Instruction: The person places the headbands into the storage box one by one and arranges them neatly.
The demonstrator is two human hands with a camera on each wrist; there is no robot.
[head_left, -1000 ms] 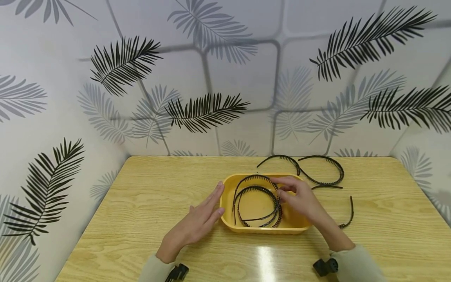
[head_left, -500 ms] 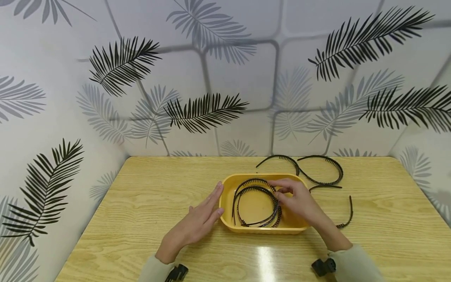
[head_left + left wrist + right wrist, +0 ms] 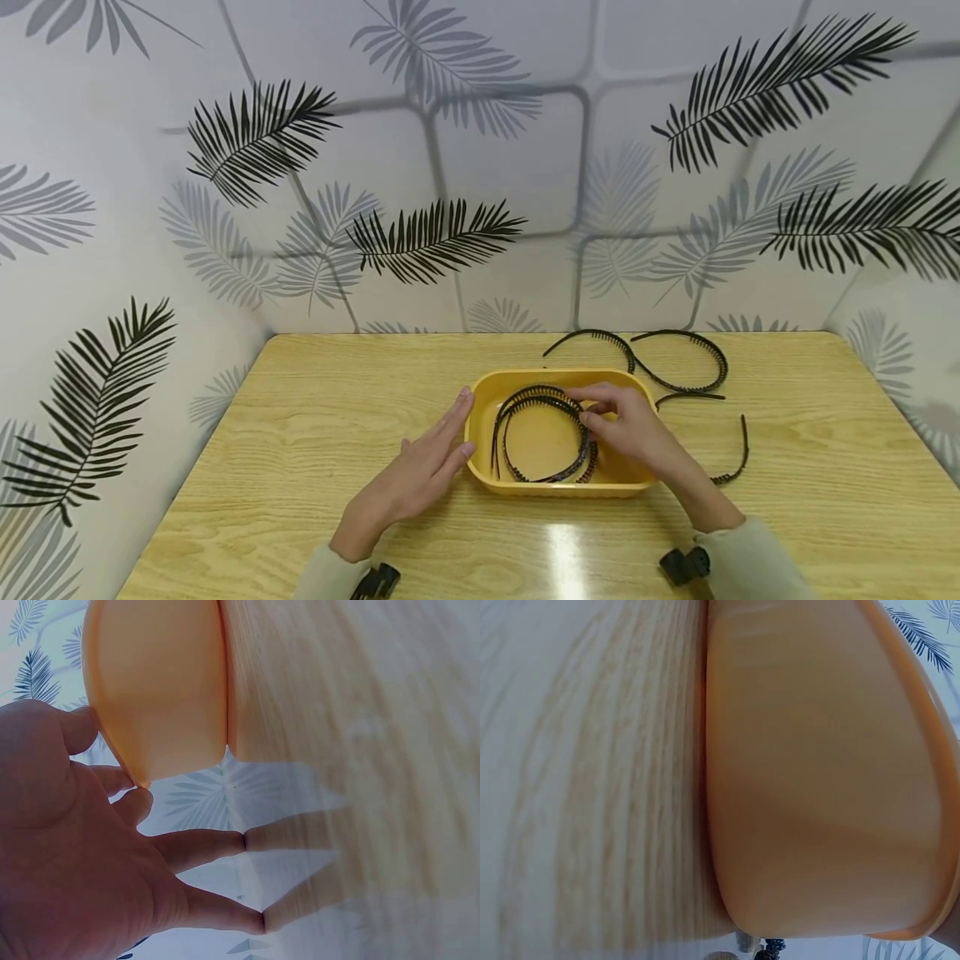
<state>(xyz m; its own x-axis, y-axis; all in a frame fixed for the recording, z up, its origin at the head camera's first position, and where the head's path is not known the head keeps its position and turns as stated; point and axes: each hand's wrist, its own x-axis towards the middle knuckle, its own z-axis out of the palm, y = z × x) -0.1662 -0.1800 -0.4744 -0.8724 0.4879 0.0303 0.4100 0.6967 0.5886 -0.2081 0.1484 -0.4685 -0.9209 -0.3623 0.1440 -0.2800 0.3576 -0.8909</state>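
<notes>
A yellow plastic tub [image 3: 562, 490] stands on the table with several black toothed headbands [image 3: 542, 402] lying in a loose ring inside it. My left hand [image 3: 408, 487] touches the tub's left end, fingers mostly straight. In the left wrist view, the left hand [image 3: 90, 847] has its thumb and some fingers at the tub's rim, while two fingertips meet the table. Inside the tub, my right hand [image 3: 630, 427] pinches the right side of a headband. The tub's outer wall [image 3: 817, 772] fills much of the right wrist view and hides the right fingers.
Behind the tub, a headband [image 3: 611, 336] and another headband [image 3: 722, 358] lie on the wooden table [image 3: 315, 417]. To the right lies a further headband [image 3: 742, 450], partly hidden by the right forearm. A leaf-patterned wall [image 3: 517, 167] rises behind the table.
My right hand has shifted slightly left, and the headband it pinches has come down onto the others in the tub. The left hand has stayed at the rim.
</notes>
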